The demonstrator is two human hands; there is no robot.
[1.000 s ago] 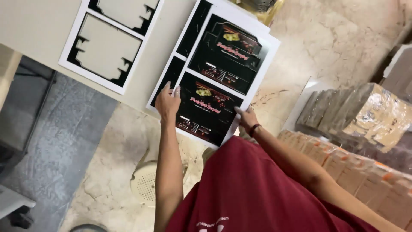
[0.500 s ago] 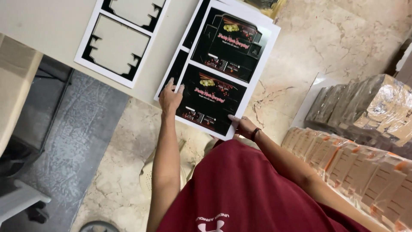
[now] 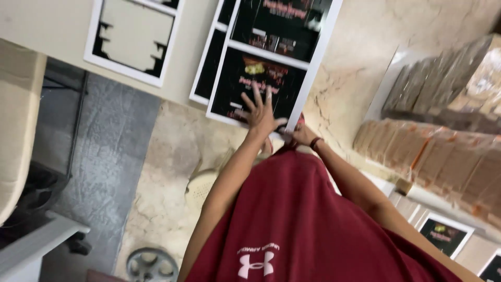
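A large printed sheet with a white border and black box-shaped panels lies on a pale table, its near edge hanging past the table edge. My left hand rests flat on the sheet's near panel, fingers spread. My right hand, with a dark band on the wrist, pinches the sheet's near right corner just beside the left hand. A second, similar sheet pokes out from under the first on its left.
A pale sheet with a black cut-out outline lies further left on the table. Stacks of brown wrapped bundles fill the right side. Small printed sheets sit lower right. On the marble floor are a grey wheel and a white round object.
My right hand has slid from the sheet's right edge to its near corner, close to the left hand. The left hand shifted rightwards along the near panel. The view has moved closer.
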